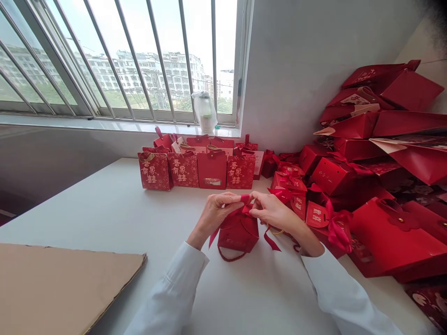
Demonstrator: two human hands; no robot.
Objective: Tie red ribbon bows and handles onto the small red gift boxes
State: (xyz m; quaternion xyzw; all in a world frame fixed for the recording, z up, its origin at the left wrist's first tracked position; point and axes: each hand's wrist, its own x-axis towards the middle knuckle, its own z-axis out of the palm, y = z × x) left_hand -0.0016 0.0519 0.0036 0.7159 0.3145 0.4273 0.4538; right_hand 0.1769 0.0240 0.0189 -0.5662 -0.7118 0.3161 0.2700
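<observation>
A small red gift box (238, 234) stands on the white table in front of me, with a dark red cord looped on the table at its near side. Red ribbon (246, 208) is gathered on top of the box, its loose tails hanging down on both sides. My left hand (220, 210) pinches the ribbon from the left, thumb and fingers together. From the right, my right hand (270, 210) pinches the same ribbon close to the left fingertips. The fingers partly cover the ribbon, so its exact shape there is hidden.
Several red gift bags (212, 170) stand in rows at the table's back edge. A large heap of red boxes (394, 228) fills the right side. A cardboard sheet (66, 284) lies at the near left. On the sill of the barred window is a plastic-wrapped cup (205, 114).
</observation>
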